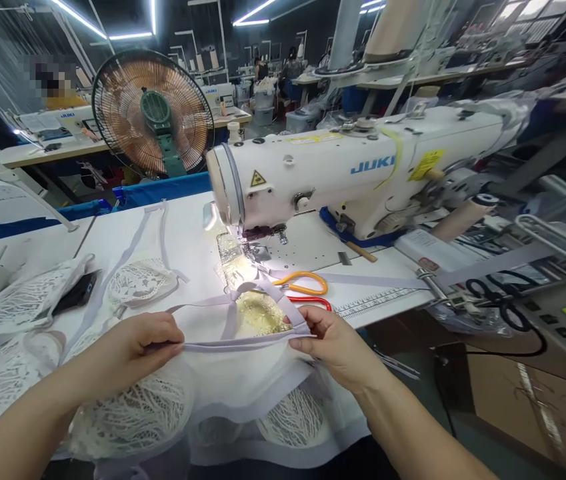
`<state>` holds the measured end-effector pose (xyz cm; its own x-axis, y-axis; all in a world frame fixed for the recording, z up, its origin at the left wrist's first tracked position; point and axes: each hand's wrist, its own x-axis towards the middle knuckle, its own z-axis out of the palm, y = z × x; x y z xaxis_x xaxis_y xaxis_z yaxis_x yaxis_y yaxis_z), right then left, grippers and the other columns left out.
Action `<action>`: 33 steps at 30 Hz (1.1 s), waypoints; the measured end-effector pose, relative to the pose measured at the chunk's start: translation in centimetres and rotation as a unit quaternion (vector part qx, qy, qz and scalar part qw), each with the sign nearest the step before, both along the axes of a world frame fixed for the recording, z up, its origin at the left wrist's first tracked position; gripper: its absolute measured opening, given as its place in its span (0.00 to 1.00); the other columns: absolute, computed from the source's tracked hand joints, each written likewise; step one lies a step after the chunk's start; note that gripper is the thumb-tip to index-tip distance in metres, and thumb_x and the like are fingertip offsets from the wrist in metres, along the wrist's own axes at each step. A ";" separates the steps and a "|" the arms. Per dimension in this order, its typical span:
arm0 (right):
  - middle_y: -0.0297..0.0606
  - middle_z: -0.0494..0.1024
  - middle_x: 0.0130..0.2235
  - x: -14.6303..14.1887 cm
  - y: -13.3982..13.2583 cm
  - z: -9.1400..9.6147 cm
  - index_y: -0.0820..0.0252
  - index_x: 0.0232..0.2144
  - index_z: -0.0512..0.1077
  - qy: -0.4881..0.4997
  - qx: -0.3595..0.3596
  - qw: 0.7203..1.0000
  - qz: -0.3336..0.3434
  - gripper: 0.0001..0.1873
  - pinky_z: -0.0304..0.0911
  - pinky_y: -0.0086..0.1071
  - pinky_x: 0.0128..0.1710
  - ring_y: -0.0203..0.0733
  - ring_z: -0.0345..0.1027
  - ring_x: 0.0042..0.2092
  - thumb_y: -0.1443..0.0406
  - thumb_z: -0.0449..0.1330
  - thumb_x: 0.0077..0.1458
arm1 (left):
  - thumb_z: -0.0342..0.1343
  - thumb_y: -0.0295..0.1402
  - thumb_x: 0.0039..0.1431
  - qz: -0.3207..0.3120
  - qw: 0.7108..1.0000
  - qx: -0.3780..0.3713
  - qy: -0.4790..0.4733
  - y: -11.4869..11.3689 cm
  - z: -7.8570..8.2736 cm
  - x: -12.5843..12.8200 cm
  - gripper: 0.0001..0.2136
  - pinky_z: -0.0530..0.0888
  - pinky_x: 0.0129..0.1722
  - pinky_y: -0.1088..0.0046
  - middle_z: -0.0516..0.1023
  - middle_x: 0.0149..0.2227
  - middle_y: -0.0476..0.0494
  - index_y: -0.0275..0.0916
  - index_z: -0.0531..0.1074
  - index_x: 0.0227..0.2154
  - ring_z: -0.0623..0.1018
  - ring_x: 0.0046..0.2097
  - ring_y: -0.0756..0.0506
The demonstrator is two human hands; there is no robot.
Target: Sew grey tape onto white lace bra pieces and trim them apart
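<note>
A white lace bra (243, 373) with pale lilac edging hangs between my two hands over the table's front edge. My left hand (155, 340) pinches one end of its lilac top edge. At the other end, my right hand (320, 337) grips the edge near a lilac strap (293, 310). The edge runs nearly straight between them. Beyond it stands a white sewing machine (313, 173), its lit needle area just past the straps. Orange-handled scissors (307, 283) and a red handle (317, 303) lie close to my right hand.
More lace bra pieces (27, 300) lie on the left, beside a dark phone-like object (77, 293). A ruler strip (377, 303) follows the right table edge. Behind the table stands a large fan (155, 110). A cardboard box (517, 400) sits low at right. People work far back.
</note>
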<state>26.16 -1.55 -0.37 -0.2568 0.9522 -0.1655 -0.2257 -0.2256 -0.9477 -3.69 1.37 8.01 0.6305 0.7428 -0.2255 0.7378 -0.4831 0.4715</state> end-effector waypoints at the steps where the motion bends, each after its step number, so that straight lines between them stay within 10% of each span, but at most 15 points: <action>1: 0.32 0.74 0.30 0.1 -0.1 0.1 0.58 0.30 0.70 0.029 -0.007 1.000 -0.002 0.15 0.62 0.33 0.39 0.38 0.67 0.36 0.63 0.68 0.36 | 0.44 0.36 0.62 0.003 1.000 -0.015 0.001 0.0 0.0 0.1 0.13 0.65 0.27 0.78 0.69 0.27 0.47 0.39 0.71 0.28 0.69 0.27 0.50; 24: 0.34 0.73 0.31 1.8 -1.0 -1.1 0.55 0.29 0.72 0.042 0.091 0.994 -0.046 0.08 0.63 0.33 0.37 0.39 0.66 0.36 0.62 0.65 0.44 | 0.44 0.33 0.62 -0.039 0.999 0.011 -0.011 -0.9 0.7 1.9 0.12 0.66 0.31 0.78 0.70 0.29 0.46 0.38 0.72 0.32 0.70 0.32 0.50; 33: 0.33 0.73 0.29 0.7 -0.6 -1.2 0.57 0.33 0.72 -0.059 0.163 0.970 -0.170 0.10 0.63 0.31 0.34 0.37 0.65 0.31 0.66 0.60 0.43 | 0.45 0.37 0.61 -0.031 0.999 0.015 0.022 0.8 -0.4 2.1 0.13 0.69 0.31 0.78 0.73 0.29 0.46 0.40 0.73 0.30 0.73 0.32 0.47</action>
